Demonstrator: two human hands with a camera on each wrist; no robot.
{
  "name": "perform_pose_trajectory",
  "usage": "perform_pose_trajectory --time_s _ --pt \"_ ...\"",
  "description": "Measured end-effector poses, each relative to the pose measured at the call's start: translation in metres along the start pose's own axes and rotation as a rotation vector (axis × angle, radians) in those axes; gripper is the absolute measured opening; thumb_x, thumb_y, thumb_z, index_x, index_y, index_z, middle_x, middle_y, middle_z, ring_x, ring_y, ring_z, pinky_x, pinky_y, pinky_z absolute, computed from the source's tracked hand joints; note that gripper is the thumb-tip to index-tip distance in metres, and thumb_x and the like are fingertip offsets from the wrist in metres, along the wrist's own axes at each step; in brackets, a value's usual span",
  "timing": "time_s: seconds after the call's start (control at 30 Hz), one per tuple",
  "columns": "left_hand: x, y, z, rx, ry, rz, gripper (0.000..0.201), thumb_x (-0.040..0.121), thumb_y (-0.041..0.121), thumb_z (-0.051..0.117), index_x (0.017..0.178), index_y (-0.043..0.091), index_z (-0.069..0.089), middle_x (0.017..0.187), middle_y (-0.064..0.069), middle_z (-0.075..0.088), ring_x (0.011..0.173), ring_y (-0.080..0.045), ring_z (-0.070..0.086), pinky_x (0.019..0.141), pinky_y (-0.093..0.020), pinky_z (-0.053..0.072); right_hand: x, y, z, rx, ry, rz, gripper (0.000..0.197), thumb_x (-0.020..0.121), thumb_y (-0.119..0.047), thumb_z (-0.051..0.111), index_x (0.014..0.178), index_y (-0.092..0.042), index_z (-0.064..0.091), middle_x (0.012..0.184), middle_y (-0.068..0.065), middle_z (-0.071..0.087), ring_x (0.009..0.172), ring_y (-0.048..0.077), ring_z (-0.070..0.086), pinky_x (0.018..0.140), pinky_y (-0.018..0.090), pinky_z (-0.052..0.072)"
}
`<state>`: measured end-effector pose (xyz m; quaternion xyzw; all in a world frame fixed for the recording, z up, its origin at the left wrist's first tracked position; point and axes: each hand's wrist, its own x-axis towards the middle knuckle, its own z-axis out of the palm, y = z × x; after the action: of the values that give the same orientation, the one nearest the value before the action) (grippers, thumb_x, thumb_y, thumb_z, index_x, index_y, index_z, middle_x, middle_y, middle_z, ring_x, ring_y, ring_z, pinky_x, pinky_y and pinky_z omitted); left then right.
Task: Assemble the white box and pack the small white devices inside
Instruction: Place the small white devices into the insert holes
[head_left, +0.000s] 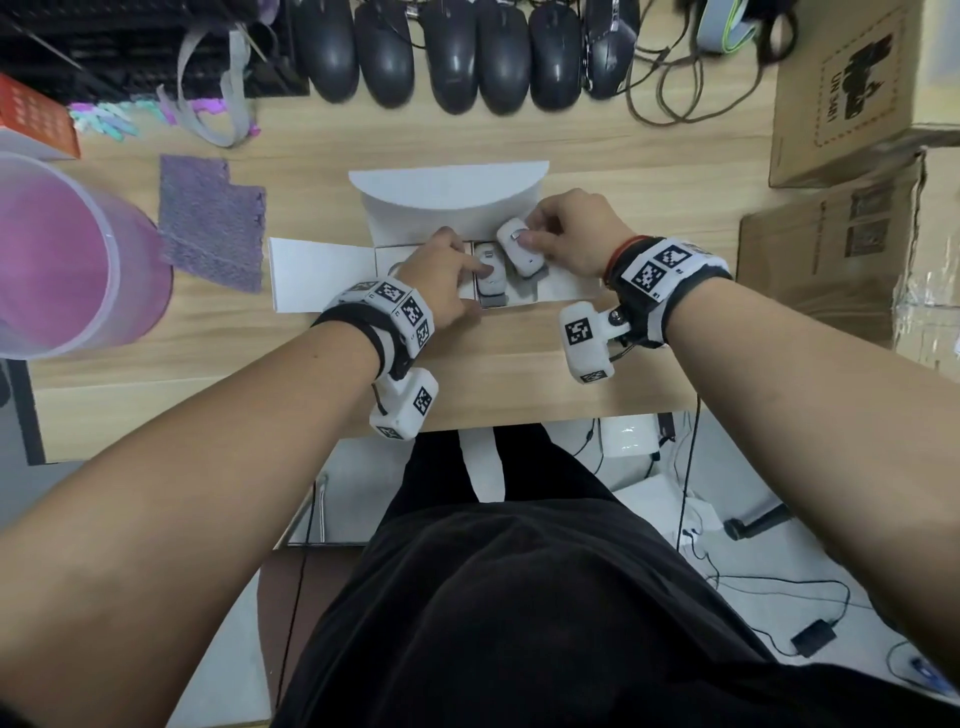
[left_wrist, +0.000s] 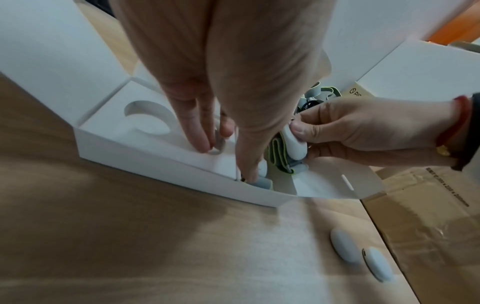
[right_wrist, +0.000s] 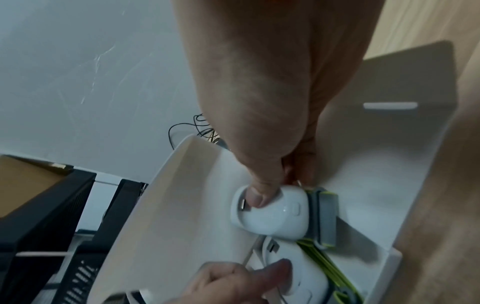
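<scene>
The white box (head_left: 322, 280) lies open mid-table, its lid (head_left: 447, 202) folded back and its side flaps spread. A white device (head_left: 491, 278) with a grey strap sits in the box's middle slot, and my left hand (head_left: 470, 267) presses a straight index finger on it. My right hand (head_left: 535, 236) pinches a second white device (head_left: 519, 252), tilted over the right slot. In the right wrist view my thumb lies on that held device (right_wrist: 280, 218), and a grey-green strap (right_wrist: 327, 216) lies under it. The white insert (left_wrist: 122, 127) has a round cutout at its left.
A row of dark computer mice (head_left: 452, 57) and tangled cables line the far edge. A pink tub (head_left: 62, 260) and purple cloth (head_left: 208, 223) sit left of the box. Cardboard boxes (head_left: 852, 104) stand on the right. The table's front edge (head_left: 519, 415) is close behind my wrists.
</scene>
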<state>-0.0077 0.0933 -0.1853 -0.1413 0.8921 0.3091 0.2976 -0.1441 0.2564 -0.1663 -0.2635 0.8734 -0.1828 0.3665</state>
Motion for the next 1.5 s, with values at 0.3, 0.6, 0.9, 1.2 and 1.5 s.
perform_pose_trajectory --time_s 0.3,0.6,0.9,1.2,1.5 --pt "0.002 -0.005 0.001 0.009 0.016 0.005 0.056 0.078 0.027 0.083 0.131 0.027 0.065 0.127 -0.005 0.045 0.105 -0.024 0.055 0.097 -0.039 0.047 -0.002 -0.012 0.016 -0.03 0.087 0.029 0.02 0.09 -0.025 0.065 0.108 -0.016 0.063 0.094 0.003 0.067 0.092 0.024 0.062 0.08 0.031 0.048" --pt "0.002 -0.004 -0.001 0.133 -0.034 0.033 0.049 0.086 0.025 0.076 0.133 0.021 0.062 0.11 -0.009 0.063 0.109 -0.031 0.058 0.09 -0.031 0.042 -0.009 -0.011 0.023 -0.138 0.075 0.039 0.023 0.089 -0.018 0.062 0.109 -0.008 0.066 0.1 0.01 0.063 0.094 0.025 0.058 0.071 0.027 0.035" --pt "0.002 -0.003 -0.004 0.13 -0.047 0.03 0.052 0.089 0.025 0.073 0.139 0.021 0.058 0.131 -0.011 0.055 0.12 -0.03 0.053 0.1 -0.032 0.041 -0.014 -0.008 0.031 -0.164 0.098 0.038 0.029 0.081 -0.025 0.069 0.108 -0.016 0.06 0.093 0.01 0.069 0.089 0.033 0.062 0.076 0.042 0.052" --pt "0.0 0.001 -0.009 0.141 -0.087 0.023 0.056 0.082 0.025 0.079 0.135 0.024 0.061 0.13 -0.011 0.043 0.11 -0.029 0.052 0.096 -0.04 0.047 -0.001 -0.012 0.032 -0.187 0.117 0.061 0.022 0.084 -0.02 0.074 0.087 -0.013 0.053 0.089 0.01 0.062 0.08 0.033 0.058 0.073 0.042 0.053" --pt "-0.01 0.01 -0.016 -0.002 -0.003 -0.053 0.029 0.085 0.019 0.074 0.113 0.013 0.068 0.101 -0.007 0.067 0.097 -0.028 0.063 0.092 -0.037 0.051 -0.029 -0.013 -0.041 -0.056 -0.005 -0.042 0.006 0.082 -0.015 0.074 0.082 -0.015 0.068 0.077 0.001 0.068 0.062 0.019 0.061 0.065 0.027 0.048"
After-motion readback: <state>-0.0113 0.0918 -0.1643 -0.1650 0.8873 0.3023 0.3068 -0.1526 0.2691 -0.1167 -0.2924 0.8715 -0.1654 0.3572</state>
